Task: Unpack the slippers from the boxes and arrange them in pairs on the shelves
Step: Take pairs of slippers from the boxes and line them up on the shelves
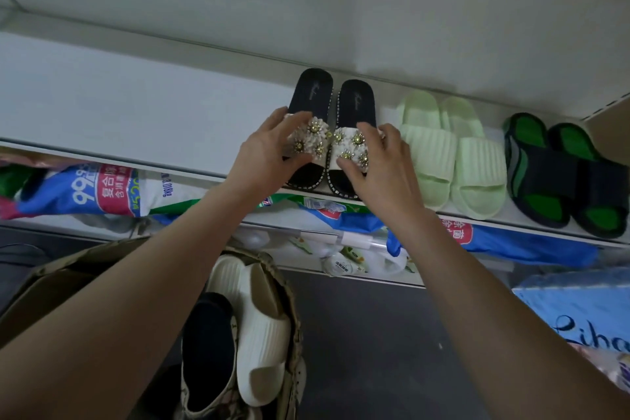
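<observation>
A pair of black slippers with white flower straps stands side by side on the white shelf (136, 119). My left hand (269, 150) grips the strap of the left flower slipper (312, 92). My right hand (381, 164) grips the strap of the right flower slipper (358, 102). To their right on the same shelf stand a pale green pair (453, 153) and a black-and-green pair (566, 174). Below, an open cardboard box (51, 286) holds a cream slipper (262, 334) and a dark slipper with a patterned side (208, 351).
The shelf below carries blue and white printed bags (102, 191), small white bottles (341, 262) and a blue pack (528, 245). A light blue package (579, 310) sits at the lower right. The floor is dark grey. The left part of the top shelf is bare.
</observation>
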Demonstrator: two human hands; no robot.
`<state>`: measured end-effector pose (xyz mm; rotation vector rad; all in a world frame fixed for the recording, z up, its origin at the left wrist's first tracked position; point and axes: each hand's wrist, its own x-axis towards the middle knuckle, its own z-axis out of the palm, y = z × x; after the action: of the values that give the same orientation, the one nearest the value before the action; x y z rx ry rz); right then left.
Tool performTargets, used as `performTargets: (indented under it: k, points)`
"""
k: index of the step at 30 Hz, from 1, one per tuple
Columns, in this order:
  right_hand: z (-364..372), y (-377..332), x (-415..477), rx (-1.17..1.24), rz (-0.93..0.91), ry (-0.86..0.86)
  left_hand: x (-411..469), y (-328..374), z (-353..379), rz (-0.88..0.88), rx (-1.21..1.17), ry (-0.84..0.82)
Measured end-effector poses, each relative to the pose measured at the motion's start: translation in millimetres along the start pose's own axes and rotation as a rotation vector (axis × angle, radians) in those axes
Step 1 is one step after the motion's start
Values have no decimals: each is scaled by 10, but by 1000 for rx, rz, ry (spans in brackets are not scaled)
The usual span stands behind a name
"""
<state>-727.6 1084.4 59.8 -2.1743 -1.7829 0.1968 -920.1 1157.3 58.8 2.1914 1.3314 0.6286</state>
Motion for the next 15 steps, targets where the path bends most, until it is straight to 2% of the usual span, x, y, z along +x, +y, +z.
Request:
performTargets:
  k: [15]
  points:
    - [-88,216,174,-22,-16,-35,84,152,262,9,38,28]
